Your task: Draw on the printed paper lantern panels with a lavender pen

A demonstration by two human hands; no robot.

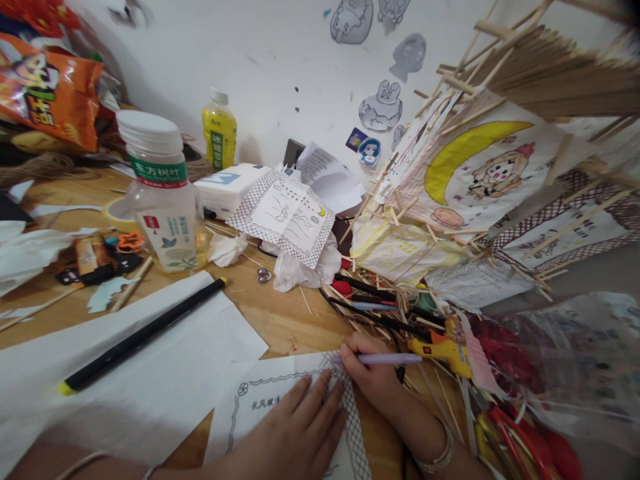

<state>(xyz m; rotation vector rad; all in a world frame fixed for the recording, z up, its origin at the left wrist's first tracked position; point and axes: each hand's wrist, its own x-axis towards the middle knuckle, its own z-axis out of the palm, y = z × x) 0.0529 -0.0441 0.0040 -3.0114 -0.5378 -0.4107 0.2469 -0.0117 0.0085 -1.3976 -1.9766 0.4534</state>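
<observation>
My right hand (369, 373) pinches a light purple pen (390, 359), its tip at the top right corner of a white drawing sheet (270, 380). A wavy line border and a flower mark the sheet's left and top, cross-hatching runs down its right side, and there is handwriting inside. My left hand (295, 430) lies flat on the sheet with fingers stretched out, covering much of its middle. To the left, a black marker with yellow ends (145, 337) rests on blank white paper (200, 360).
A wide-mouthed plastic bottle (167, 200) and a yellow drink bottle (219, 130) stand behind. A finished-looking patterned sheet (285, 212) leans on a tissue pack (233, 190). At right are a stick-framed paper lantern (475, 160), a yellow glue gun (443, 350) and loose sticks.
</observation>
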